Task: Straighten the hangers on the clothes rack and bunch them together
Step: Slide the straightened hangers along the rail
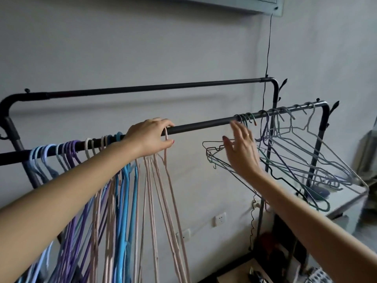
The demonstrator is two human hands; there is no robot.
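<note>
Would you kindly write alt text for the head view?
A person's left hand grips a beige hanger's hook on the front rail, beside bunched hangers; the open right hand reaches toward splayed wire hangers.

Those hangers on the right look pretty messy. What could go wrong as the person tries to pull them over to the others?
The wire hangers on the right hang skewed and overlap, so they may snag on each other and one could slip off the front rail when the open right hand pulls them. A black cord hangs down right behind that cluster and might get caught. The left hand holds only one pink hanger, so the bunched ones could spread again.
</note>
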